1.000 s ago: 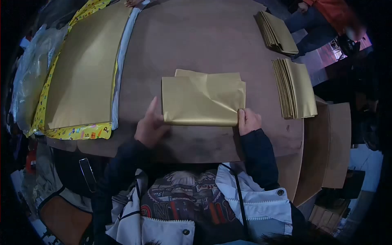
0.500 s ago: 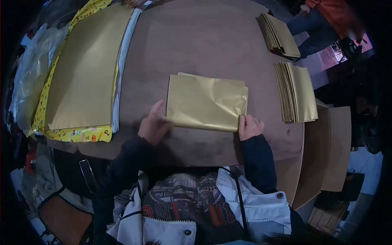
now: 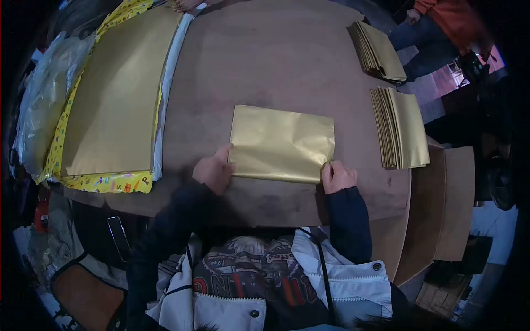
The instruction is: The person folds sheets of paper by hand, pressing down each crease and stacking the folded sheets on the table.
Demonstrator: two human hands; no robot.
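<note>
A folded gold sheet (image 3: 281,144) lies on the brown table (image 3: 265,60) in front of me, creased toward its right side. My right hand (image 3: 339,177) pinches its lower right corner between thumb and fingers. At the lower left corner is my left hand (image 3: 216,169), its fingers closed on the sheet's left edge. To the left lies a large flat stack of gold sheets (image 3: 116,94) on yellow patterned wrapping (image 3: 110,183). Two piles of folded gold sheets, one nearer (image 3: 407,129) and one farther (image 3: 382,52), rest at the table's right edge.
An open cardboard box (image 3: 454,204) stands right of the table. Clear plastic film (image 3: 49,105) bunches at the far left. A person in an orange top (image 3: 455,25) stands at the back right, and another person's hand (image 3: 186,5) shows at the top left. A phone (image 3: 118,237) lies lower left.
The gold sheet has shifted slightly toward me and right, and its layers now line up at the top edge. My left hand has come from beside the sheet onto its left edge.
</note>
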